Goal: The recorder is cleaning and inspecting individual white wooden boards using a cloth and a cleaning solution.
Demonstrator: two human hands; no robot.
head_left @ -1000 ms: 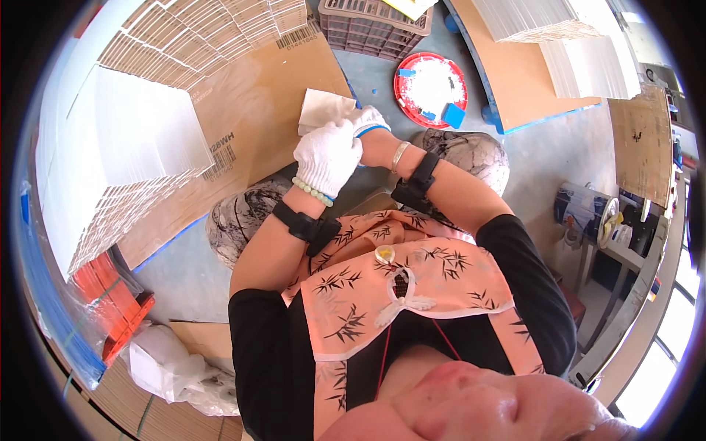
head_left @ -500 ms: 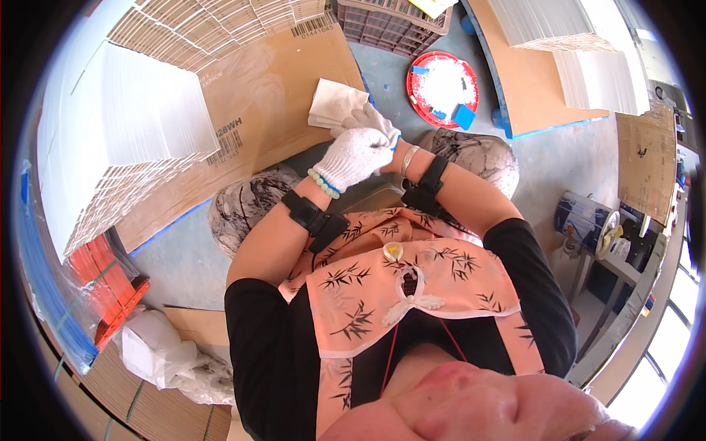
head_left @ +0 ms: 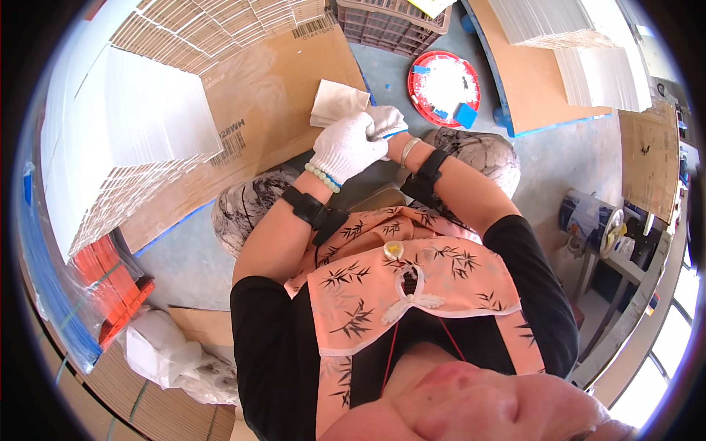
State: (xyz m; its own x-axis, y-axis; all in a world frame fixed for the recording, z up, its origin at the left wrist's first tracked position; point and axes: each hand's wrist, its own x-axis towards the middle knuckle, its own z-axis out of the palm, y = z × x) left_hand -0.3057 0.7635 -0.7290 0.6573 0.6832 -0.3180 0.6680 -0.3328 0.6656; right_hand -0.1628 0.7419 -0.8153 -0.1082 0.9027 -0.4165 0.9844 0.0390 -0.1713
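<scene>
My left hand (head_left: 344, 149) wears a white knitted glove with a blue-edged cuff. Its fingers are closed against the white glove on my right hand (head_left: 387, 120), in front of my knees. The right glove's blue-edged cuff (head_left: 393, 134) sits at the wrist, beside a silver bangle. My right fingers are mostly hidden behind the left hand. Just beyond the hands, a folded off-white cloth (head_left: 338, 101) lies at the edge of a large brown cardboard sheet (head_left: 283, 81).
Tall stacks of white-faced board (head_left: 158, 103) stand at the left; more stacks (head_left: 599, 77) are at the far right. A red round tray (head_left: 412, 94) holds white bits and blue blocks. Behind it sits a brown plastic crate (head_left: 382, 31). Orange and blue wrapped material (head_left: 110, 287) lies lower left.
My left hand has shifted slightly left and down, from the right glove's cuff toward its finger side. The right hand's glove shows more of its back and its blue-edged cuff.
</scene>
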